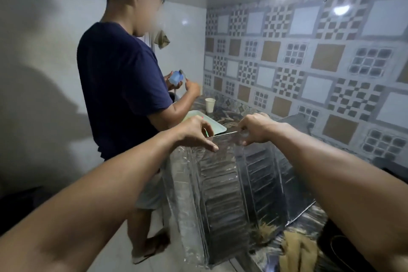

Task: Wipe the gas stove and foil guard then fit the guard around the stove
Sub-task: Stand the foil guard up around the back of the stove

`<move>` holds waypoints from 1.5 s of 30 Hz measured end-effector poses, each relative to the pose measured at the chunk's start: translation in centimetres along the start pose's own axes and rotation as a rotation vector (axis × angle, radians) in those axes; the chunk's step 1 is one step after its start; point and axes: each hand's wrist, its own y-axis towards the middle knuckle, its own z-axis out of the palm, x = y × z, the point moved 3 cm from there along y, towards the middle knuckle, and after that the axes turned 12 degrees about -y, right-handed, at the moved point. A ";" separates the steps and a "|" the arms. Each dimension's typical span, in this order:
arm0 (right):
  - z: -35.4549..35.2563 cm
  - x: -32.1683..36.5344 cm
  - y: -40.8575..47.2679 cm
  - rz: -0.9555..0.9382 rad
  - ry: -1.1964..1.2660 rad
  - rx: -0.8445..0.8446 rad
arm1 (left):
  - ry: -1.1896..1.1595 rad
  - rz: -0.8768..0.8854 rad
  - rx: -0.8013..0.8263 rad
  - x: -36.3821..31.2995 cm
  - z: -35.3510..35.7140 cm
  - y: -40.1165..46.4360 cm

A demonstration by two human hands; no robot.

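Observation:
A silver ribbed foil guard (pixel 223 192) stands upright in folded panels on the counter, its top edge level with my hands. My left hand (pixel 196 132) rests on the guard's top left corner with the fingers curled over the edge. My right hand (pixel 256 130) pinches the top edge a little to the right. The black gas stove (pixel 337 240) shows only partly at the lower right, behind my right forearm. A tan cloth (pixel 298 252) lies crumpled on the counter beside the guard's foot.
Another person in a dark blue shirt (pixel 119 86) stands close on the left, holding a small blue bottle (pixel 175 77). A paper cup (pixel 209 105) and a pale tray (pixel 212 125) sit on the marbled counter behind the guard. The patterned tile wall (pixel 309 62) is on the right.

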 end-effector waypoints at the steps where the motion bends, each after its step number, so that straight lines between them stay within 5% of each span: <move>1: -0.4 -0.4 -0.3 0.003 -0.012 -0.025 | 0.034 -0.022 0.031 0.0 -0.4 -0.3; 7: -2.8 -3.2 -2.8 0.052 0.013 -0.092 | 0.335 -0.178 0.078 1.0 -3.2 -1.7; 14: -4.7 -5.8 -5.0 0.199 -0.034 -0.160 | 0.511 -0.150 0.023 -0.5 -4.4 -1.9; 20: -5.4 -7.4 -6.4 0.259 0.002 -0.200 | 0.439 -0.135 0.032 -1.0 -4.3 -1.3; 30: -4.6 -9.9 -8.6 0.338 0.051 -0.188 | 0.266 -0.100 -0.211 -2.5 -5.9 -0.6; 45: -3.5 -10.1 -9.5 0.349 0.138 -0.279 | 0.156 -0.128 -0.140 -4.9 -0.4 1.3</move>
